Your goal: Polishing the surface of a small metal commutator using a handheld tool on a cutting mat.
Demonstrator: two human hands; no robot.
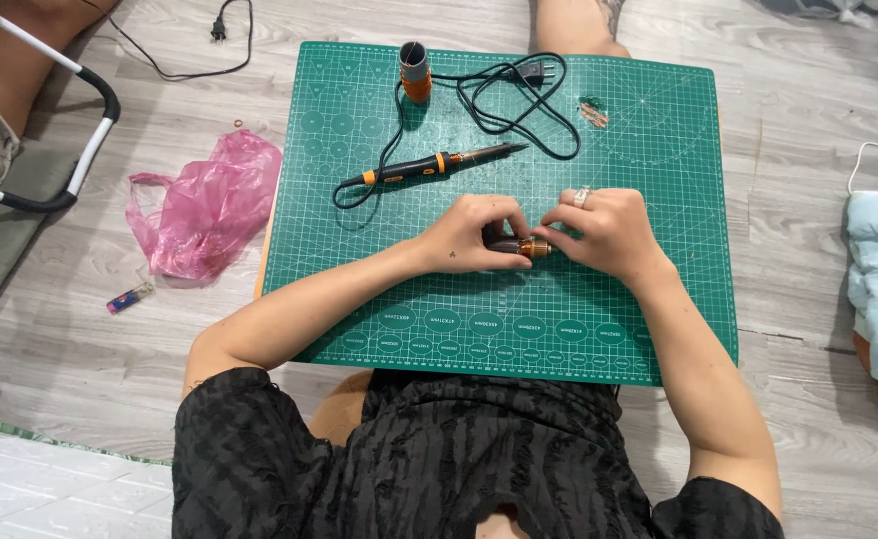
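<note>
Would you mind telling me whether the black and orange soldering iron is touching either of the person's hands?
Apart. The head view shows bare green mat between the soldering iron and both the left hand and the right hand.

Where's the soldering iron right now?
In the head view, the soldering iron lies on the green cutting mat, just beyond the left hand, near its black cord.

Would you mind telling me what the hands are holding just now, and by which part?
Both hold a small dark cylinder with a copper-coloured end: the left hand grips its dark body, the right hand pinches the copper end.
</note>
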